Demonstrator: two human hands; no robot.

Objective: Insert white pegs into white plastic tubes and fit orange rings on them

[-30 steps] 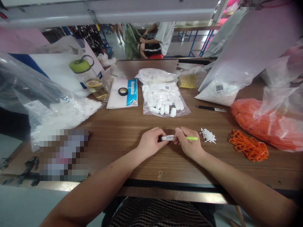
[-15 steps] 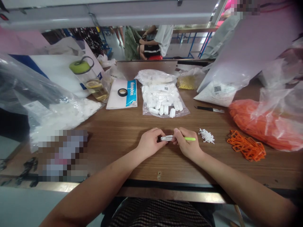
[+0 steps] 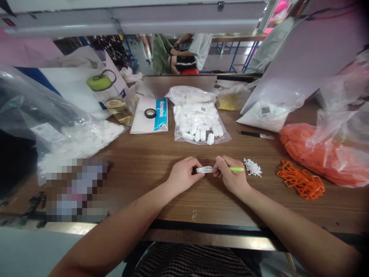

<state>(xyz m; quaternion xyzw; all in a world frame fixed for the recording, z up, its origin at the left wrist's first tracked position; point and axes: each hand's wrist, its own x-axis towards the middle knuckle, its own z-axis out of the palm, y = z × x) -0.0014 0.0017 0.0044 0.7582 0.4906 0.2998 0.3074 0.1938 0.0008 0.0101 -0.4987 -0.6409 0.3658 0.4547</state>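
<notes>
My left hand [image 3: 186, 174] pinches a small white plastic piece [image 3: 205, 169] with a row of dark slots or marks along it. In my right hand [image 3: 229, 173] is a slim tool with a lime-green handle [image 3: 236, 169], gripped like a pen. Its thin tip points left at the near end of the white piece; whether it touches, I cannot tell. Just right of that hand lies a pile of tiny white parts [image 3: 252, 167]. Farther right is a heap of orange plastic frames [image 3: 301, 180].
Ahead, a clear bag of white plastic pieces [image 3: 198, 121] lies beside a notebook [image 3: 141, 123] with a black tape roll [image 3: 150, 113]. A black-handled knife [image 3: 255, 134] lies to the right, near a bag of orange parts [image 3: 323, 154]. A green-capped bottle [image 3: 118, 105] stands at left.
My right hand has shifted slightly right with the green-handled tool, widening the gap between my hands. More of the white piece and the thin tip now shows. My left hand stays put.
</notes>
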